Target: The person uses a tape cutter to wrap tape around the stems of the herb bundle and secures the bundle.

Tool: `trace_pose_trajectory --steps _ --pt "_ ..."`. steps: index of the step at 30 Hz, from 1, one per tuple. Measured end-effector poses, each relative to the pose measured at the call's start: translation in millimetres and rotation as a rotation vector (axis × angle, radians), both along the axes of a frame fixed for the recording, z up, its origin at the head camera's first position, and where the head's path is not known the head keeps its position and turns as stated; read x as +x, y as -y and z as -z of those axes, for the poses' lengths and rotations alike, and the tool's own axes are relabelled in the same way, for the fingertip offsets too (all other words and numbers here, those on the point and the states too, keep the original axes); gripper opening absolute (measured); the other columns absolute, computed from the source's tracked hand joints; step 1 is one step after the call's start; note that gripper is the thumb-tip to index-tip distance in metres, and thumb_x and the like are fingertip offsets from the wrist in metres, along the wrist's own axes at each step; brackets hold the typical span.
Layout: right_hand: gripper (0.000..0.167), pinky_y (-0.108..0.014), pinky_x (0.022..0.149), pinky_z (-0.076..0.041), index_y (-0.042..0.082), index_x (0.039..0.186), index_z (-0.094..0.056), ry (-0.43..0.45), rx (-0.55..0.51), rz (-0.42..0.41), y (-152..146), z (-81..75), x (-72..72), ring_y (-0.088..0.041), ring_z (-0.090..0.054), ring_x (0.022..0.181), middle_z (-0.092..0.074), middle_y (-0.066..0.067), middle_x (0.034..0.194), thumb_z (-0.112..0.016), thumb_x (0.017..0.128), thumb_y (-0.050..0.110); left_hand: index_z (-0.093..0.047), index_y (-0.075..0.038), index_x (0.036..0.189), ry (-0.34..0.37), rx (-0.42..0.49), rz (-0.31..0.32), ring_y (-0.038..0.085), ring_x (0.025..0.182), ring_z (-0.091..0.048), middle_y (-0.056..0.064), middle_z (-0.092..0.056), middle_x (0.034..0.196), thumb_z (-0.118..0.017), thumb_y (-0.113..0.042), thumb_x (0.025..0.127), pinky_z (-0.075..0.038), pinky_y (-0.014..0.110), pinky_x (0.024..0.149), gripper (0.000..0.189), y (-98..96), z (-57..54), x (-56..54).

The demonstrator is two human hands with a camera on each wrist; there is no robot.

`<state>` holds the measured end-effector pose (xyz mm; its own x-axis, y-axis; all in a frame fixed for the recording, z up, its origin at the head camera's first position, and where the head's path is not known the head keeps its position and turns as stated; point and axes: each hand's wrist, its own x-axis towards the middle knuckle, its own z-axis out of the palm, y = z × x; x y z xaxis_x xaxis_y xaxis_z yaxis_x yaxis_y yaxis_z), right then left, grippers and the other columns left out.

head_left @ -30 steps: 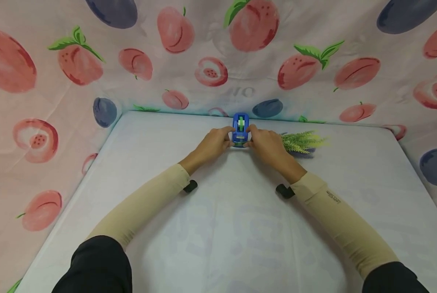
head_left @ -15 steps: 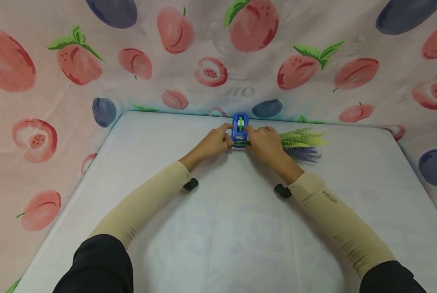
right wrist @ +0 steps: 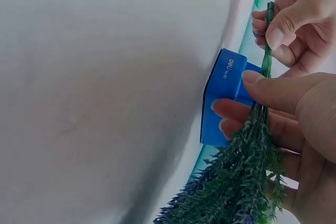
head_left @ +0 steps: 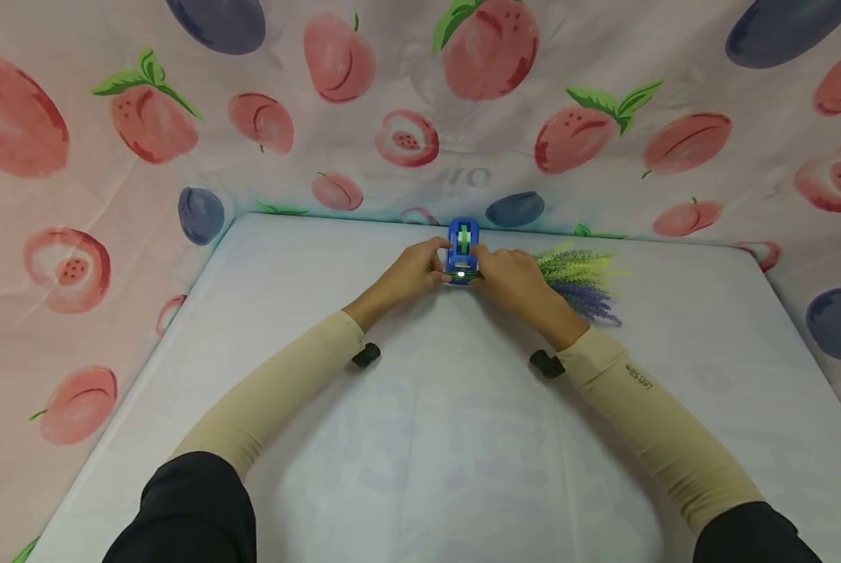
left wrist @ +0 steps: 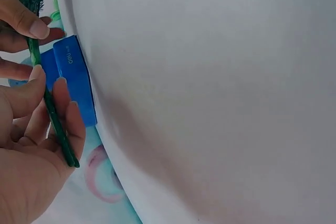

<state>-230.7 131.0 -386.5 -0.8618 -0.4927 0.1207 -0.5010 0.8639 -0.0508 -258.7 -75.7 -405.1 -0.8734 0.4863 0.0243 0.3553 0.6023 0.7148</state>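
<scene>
A bunch of artificial flowers [head_left: 578,274] with yellow-green and purple heads lies sideways between my hands. In the left wrist view my left hand [left wrist: 26,145] pinches the thin green stems [left wrist: 58,127] near their bare ends, between thumb and fingers. My right hand [right wrist: 315,108] holds the stems just above the flower heads, thumb on one side and fingers on the other. Right behind the stems stands a blue tape dispenser [head_left: 464,234] with a green core, at the table's far edge. Whether tape touches the stems is hidden by the fingers.
The white-covered table [head_left: 420,438] stretches in front of the dispenser toward me. A fruit-print cloth [head_left: 476,148] hangs behind the far edge and along the left side.
The flower heads have swung out from behind my right hand, and the purple ones now hang lower, so the bunch looks turned. Both hands stay almost in place; the dispenser has not moved.
</scene>
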Motion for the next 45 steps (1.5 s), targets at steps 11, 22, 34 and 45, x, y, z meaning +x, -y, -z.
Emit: trace_pose_trajectory --steps 11,22,34,45 --pt "0.045 -0.045 0.072 -0.057 0.007 0.133 -0.066 0.174 -0.063 -0.015 -4 1.4 -8.3 -0.029 -0.07 0.084 -0.075 -0.013 0.097 -0.075 0.093 0.025 -0.064 -0.003 0.136 -0.034 -0.034 0.043 0.019 0.085 -0.056 0.01 -0.061 0.098 -0.069 -0.006 0.096 -0.047 0.03 0.076 0.04 -0.6 4.1 -0.7" --pt "0.045 -0.043 0.078 -0.057 0.007 0.14 -0.061 0.347 -0.16 0.032 -6 -2.1 -13.2 -0.027 -0.072 0.097 -0.075 -0.013 0.112 -0.069 0.098 0.02 -0.066 -0.001 0.134 -0.041 -0.048 0.036 0.02 0.086 -0.058 0.011 -0.063 0.097 -0.07 -0.006 0.096 -0.048 0.029 0.076 0.039 -0.8 2.4 -1.2" --pt "0.039 -0.041 0.075 -0.056 0.004 0.137 -0.063 0.373 -0.246 0.042 -7 0.5 -13.4 -0.025 -0.072 0.091 -0.076 -0.012 0.106 -0.066 0.1 0.013 -0.066 -0.003 0.133 -0.022 -0.07 0.022 0.019 0.086 -0.061 0.011 -0.065 0.1 -0.071 -0.005 0.095 -0.049 0.027 0.073 0.039 -2.5 -0.2 -0.6" --pt "0.037 -0.041 0.072 -0.057 0.003 0.13 -0.067 0.333 -0.331 0.048 -5 6.5 -15.7 -0.025 -0.073 0.088 -0.077 -0.011 0.099 -0.073 0.095 0.015 -0.067 -0.005 0.132 -0.022 -0.064 0.006 0.02 0.086 -0.061 0.013 -0.068 0.101 -0.072 -0.002 0.093 -0.048 0.027 0.071 0.039 -1.8 -1.5 -0.5"
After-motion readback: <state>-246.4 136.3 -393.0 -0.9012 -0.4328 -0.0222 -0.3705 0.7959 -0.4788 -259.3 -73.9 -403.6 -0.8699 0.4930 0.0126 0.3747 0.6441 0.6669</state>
